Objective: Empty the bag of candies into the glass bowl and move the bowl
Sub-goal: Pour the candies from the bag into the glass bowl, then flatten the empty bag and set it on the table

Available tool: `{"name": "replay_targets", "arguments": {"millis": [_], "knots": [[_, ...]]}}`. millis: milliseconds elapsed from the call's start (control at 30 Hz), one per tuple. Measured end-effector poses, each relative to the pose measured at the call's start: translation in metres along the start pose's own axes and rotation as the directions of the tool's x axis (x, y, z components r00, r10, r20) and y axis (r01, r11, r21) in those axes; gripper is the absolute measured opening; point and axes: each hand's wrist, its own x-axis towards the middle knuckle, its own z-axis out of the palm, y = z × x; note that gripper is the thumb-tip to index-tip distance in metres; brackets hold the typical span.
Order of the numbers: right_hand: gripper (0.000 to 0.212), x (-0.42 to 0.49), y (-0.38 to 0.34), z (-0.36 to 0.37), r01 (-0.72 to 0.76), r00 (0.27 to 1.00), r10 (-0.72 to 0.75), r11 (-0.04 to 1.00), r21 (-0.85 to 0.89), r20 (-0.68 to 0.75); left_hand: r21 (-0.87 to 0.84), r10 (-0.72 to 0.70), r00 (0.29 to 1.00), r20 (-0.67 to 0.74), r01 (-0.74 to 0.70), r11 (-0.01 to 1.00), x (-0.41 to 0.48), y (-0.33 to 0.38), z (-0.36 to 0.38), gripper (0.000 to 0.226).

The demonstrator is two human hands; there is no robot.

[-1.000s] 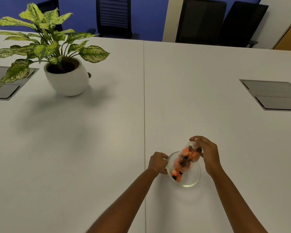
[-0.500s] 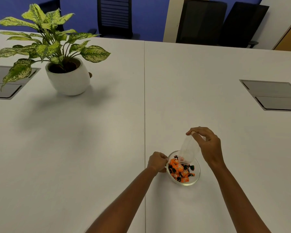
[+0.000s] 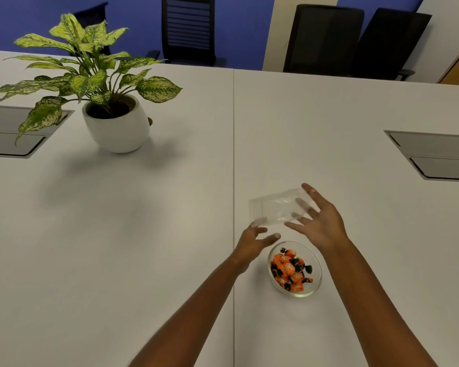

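Observation:
The glass bowl [image 3: 314, 287] stands on the white table [image 3: 143, 234] and holds several orange and black wrapped candies [image 3: 289, 271]. The clear plastic bag [image 3: 273, 207] is empty and lies flat just beyond the bowl. My right hand [image 3: 321, 223] is spread wide at the bag's right end, with its fingertips showing through the plastic. My left hand [image 3: 252, 242] is open beside the bowl's far left rim, fingers near the bag's lower left corner. Neither hand touches the bowl.
A potted plant [image 3: 114, 123] in a white pot stands at the far left. Grey cable hatches are set into the table at the left [image 3: 11, 136] and right [image 3: 435, 154]. Black chairs [image 3: 323, 38] line the far edge.
The candies have dropped out of the bag into the bowl. My right hand carried the empty bag up and away beyond the bowl and spread open. My left hand let go of the bowl's rim.

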Motion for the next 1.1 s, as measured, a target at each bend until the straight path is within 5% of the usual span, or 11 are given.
{"name": "replay_targets", "arguments": {"millis": [133,300,533,667,867,1100], "knots": [[0.01,0.011,0.012,0.02,-0.232,0.973,0.227,0.957,0.172,0.048,-0.348,0.091,0.98,-0.174,-0.148,0.926,-0.001,0.014,-0.01,0.044],[0.018,0.013,0.038,0.036,-0.245,0.967,0.248,0.969,-0.04,0.063,-0.491,0.018,0.925,-0.379,-0.218,0.844,0.0,0.021,-0.035,0.013],[0.038,0.009,0.063,0.05,0.018,1.0,-0.012,0.896,-0.444,0.017,-0.332,0.044,0.856,-0.516,-0.247,0.91,0.001,0.016,-0.065,0.015],[0.044,0.011,0.065,0.063,0.05,0.997,-0.011,0.82,-0.57,0.071,-0.099,0.119,0.804,-0.582,-0.215,0.972,0.004,0.013,-0.076,0.024],[0.017,0.016,0.072,0.075,0.031,0.999,-0.023,0.88,-0.474,0.024,0.137,0.238,0.776,-0.585,-0.195,0.971,0.004,0.01,-0.083,0.04],[0.021,0.027,0.074,0.076,-0.013,0.99,-0.024,0.966,-0.258,-0.14,-0.001,0.018,0.937,-0.349,-0.02,1.0,-0.004,0.008,-0.078,0.045]]}}
